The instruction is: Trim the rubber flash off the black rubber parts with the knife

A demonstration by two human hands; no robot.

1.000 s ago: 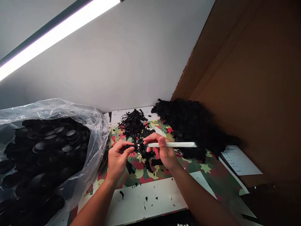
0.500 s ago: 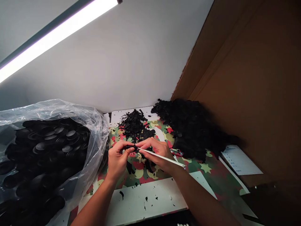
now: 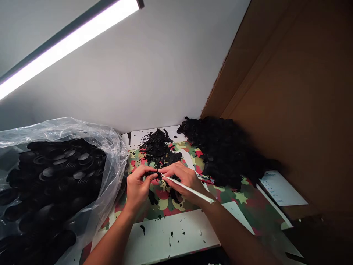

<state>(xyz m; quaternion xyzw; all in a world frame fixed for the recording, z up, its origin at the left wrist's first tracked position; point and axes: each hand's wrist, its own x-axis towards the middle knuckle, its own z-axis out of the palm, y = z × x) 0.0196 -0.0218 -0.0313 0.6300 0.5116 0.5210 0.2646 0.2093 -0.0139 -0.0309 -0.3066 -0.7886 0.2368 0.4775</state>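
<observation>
Two hands meet: your left hand [image 3: 139, 186] pinches one small black rubber part [image 3: 153, 173]; your right hand [image 3: 185, 181] grips one white tool [image 3: 187, 189] against it.

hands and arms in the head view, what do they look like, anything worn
Both the left hand and the right hand are bare: no gloves, and no rings or watch that show. Both forearms are bare too, with no sleeve reaching into the picture. The fingers are slim with short nails.
</observation>
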